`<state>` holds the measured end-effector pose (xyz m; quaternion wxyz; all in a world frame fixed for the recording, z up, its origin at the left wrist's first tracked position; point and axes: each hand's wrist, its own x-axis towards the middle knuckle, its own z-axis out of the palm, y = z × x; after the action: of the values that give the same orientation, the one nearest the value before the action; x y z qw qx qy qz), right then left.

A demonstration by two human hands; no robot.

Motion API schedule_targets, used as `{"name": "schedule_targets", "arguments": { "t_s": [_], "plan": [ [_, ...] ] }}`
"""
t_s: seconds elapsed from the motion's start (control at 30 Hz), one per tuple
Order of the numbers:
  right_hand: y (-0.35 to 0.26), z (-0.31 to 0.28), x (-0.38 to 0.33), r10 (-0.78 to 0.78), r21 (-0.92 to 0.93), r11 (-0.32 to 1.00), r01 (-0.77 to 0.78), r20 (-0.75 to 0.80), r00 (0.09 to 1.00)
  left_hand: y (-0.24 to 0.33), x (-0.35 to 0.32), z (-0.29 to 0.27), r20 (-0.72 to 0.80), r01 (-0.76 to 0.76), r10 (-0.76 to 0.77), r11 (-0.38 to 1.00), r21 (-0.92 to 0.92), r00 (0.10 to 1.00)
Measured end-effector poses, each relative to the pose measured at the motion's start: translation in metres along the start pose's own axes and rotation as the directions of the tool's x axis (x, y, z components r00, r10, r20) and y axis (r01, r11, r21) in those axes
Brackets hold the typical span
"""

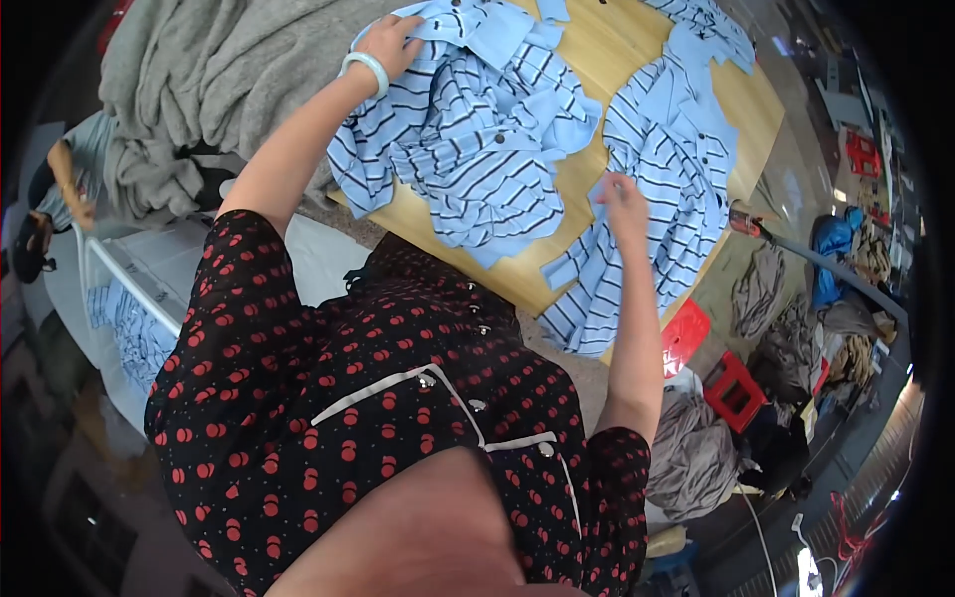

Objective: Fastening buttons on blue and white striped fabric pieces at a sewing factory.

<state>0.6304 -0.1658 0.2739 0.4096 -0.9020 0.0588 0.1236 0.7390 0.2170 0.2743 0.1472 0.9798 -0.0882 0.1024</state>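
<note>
A light blue shirt with dark and white stripes (487, 184) lies bunched on the wooden table (597, 55). My left hand (391, 45), with a pale bangle at the wrist, rests on its far left part near the collar, fingers laid out on the cloth. To the right is a second blue striped garment (686, 129), spread lengthwise with dark buttons along it. Over its left edge is my right hand (625, 204), thumb and fingers drawn together in a pinch. Whether cloth is between those fingertips is too small to make out.
Thick grey fabric (209, 70) is heaped at the far left. A white bin (134, 269) holds more blue striped cloth, near another person's arm (68, 179). At right are a red plastic stool (734, 393), grey cloth piles (686, 453) and a blue bag (834, 254).
</note>
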Motion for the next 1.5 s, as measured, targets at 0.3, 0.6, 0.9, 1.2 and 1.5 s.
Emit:
{"name": "schedule_targets", "arguments": {
  "t_s": [0.3, 0.6, 0.9, 1.2, 1.5],
  "plan": [
    [-0.037, 0.097, 0.006, 0.168, 0.374, 0.901, -0.218, 0.161, 0.973, 0.007, -0.010, -0.003, -0.215, -0.103, 0.077, 0.988, -0.114, 0.974],
    [-0.068, 0.082, 0.001, 0.197, 0.818, 0.499, -0.287, 0.216, 0.956, 0.080, -0.116, 0.021, 0.123, 0.020, 0.036, 0.906, -0.424, 0.992],
    [-0.093, -0.008, -0.049, 0.057, 0.956, 0.188, -0.226, 0.219, 0.974, 0.125, -0.126, 0.003, -0.146, -0.351, 0.321, 0.820, -0.452, 0.936],
    [-0.162, -0.057, -0.076, -0.333, 0.990, 0.123, -0.065, 0.103, 0.937, 0.174, -0.073, -0.058, -0.352, -0.536, 0.411, 0.546, -0.643, 0.841],
    [-0.207, -0.136, -0.065, -0.513, 0.960, 0.118, 0.254, -0.160, 0.843, 0.186, -0.052, -0.134, -0.432, -0.534, 0.315, 0.471, -0.702, 0.845]
  ]
}}
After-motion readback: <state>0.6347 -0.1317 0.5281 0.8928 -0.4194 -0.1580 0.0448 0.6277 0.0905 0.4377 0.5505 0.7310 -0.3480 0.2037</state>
